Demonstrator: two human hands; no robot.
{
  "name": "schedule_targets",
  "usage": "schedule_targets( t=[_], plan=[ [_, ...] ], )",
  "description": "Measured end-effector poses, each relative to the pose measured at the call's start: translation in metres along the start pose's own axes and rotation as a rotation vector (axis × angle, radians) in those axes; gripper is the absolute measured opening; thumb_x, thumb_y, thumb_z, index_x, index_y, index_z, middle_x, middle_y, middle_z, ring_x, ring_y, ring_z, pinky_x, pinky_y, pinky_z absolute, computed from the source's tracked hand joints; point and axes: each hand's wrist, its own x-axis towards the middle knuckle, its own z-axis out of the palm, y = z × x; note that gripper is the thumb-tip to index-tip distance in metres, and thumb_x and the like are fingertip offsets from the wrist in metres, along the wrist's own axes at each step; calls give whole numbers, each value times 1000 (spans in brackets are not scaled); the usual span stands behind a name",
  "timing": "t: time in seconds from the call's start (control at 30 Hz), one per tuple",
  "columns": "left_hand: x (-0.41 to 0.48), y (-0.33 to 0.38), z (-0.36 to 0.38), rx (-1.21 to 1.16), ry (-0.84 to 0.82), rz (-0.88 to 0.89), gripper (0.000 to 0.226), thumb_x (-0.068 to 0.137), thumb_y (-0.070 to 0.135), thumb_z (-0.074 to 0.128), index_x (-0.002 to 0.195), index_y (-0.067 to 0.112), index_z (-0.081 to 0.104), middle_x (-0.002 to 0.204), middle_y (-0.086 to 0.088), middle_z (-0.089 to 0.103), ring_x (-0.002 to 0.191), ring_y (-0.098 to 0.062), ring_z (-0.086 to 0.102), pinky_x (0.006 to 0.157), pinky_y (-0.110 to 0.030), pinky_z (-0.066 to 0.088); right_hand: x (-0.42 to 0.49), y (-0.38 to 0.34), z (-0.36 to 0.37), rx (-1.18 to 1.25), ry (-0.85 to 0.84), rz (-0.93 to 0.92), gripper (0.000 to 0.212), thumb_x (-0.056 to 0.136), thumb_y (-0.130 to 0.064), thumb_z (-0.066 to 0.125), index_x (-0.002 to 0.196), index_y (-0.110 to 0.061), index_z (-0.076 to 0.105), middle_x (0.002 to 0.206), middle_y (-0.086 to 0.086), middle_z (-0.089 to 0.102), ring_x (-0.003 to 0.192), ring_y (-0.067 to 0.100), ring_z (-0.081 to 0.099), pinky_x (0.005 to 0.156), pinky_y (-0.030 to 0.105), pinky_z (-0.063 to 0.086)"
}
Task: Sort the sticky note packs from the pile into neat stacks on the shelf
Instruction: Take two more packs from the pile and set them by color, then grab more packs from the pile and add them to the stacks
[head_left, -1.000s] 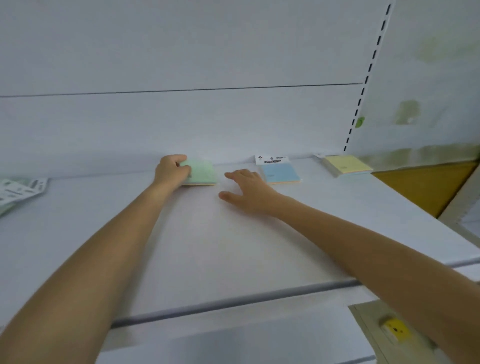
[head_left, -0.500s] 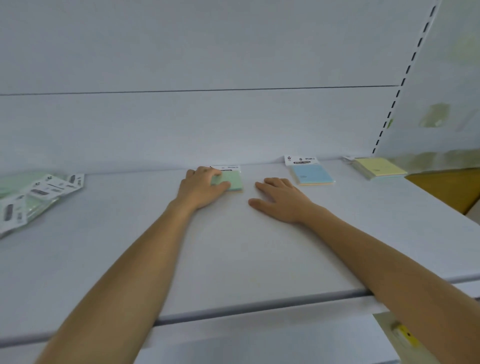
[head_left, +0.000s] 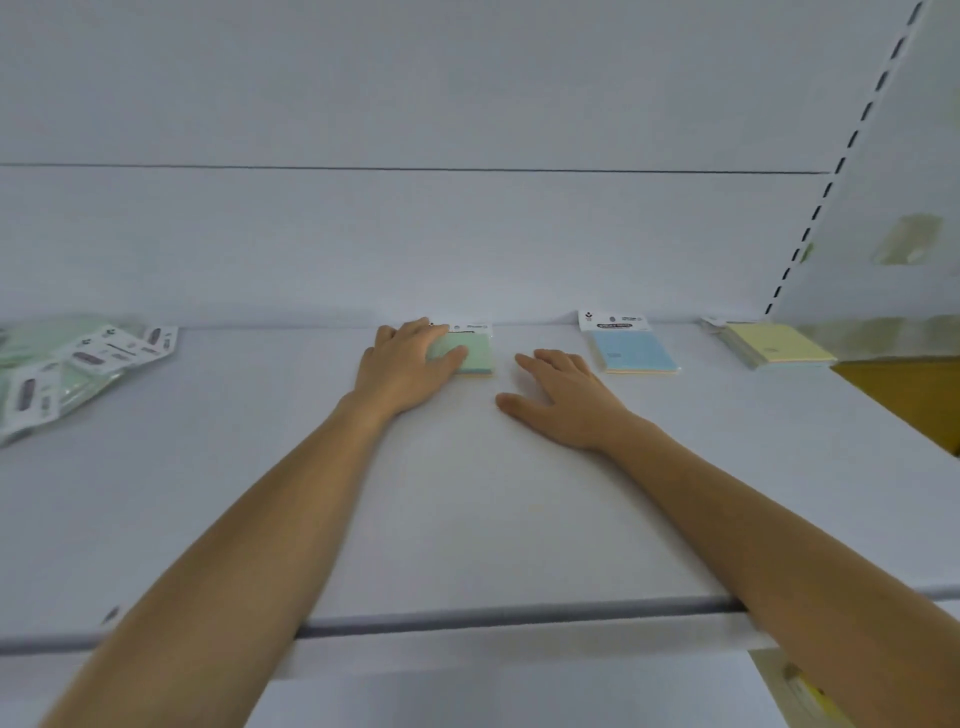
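A green sticky note pack (head_left: 475, 353) lies at the back of the white shelf (head_left: 467, 519), near the middle. My left hand (head_left: 408, 366) rests on its left part, fingers and thumb around it. My right hand (head_left: 558, 397) lies flat on the shelf just right of that pack, fingers spread, holding nothing. A blue pack (head_left: 631, 351) sits further right, and a yellow stack (head_left: 774, 345) lies near the shelf's right end. A loose pile of green packs (head_left: 67, 364) lies at the far left.
The shelf's back panel (head_left: 467, 249) rises straight behind the packs. A slotted upright (head_left: 831, 182) bounds the right side. An orange surface (head_left: 904, 400) shows beyond the right end. The shelf's front edge (head_left: 493, 621) crosses under both forearms.
The view has swung left, bringing more of the pile into sight. My left hand has stayed on the green pack at the back; my right hand stays flat beside it.
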Motion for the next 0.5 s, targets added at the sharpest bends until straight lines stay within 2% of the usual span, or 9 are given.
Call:
schedule_targets(
  t=[0.17, 0.33, 0.5],
  plan=[
    [-7, -5, -30, -5, 148, -6, 46, 95, 42, 36, 137, 24, 40, 150, 1, 35, 137, -26, 27, 107, -41, 30, 1, -17, -7, 2, 142, -115, 64, 88, -52, 45, 142, -21, 28, 150, 3, 29, 138, 24, 23, 113, 38, 21],
    [-19, -44, -82, 79, 223, -4, 45, 97, 39, 33, 138, 22, 39, 149, 0, 38, 136, -26, 30, 106, -41, 31, 19, -68, -7, -30, 65, -249, 58, 90, -49, 43, 141, -24, 31, 146, 3, 36, 135, 25, 28, 111, 37, 22],
    [-47, -131, -133, 123, 264, -85, 43, 98, 35, 32, 137, 21, 41, 146, -2, 42, 134, -28, 32, 107, -41, 31, 45, -164, 22, 50, 46, -341, 51, 92, -46, 40, 139, -28, 35, 143, 6, 41, 134, 26, 33, 111, 37, 24]
  ],
)
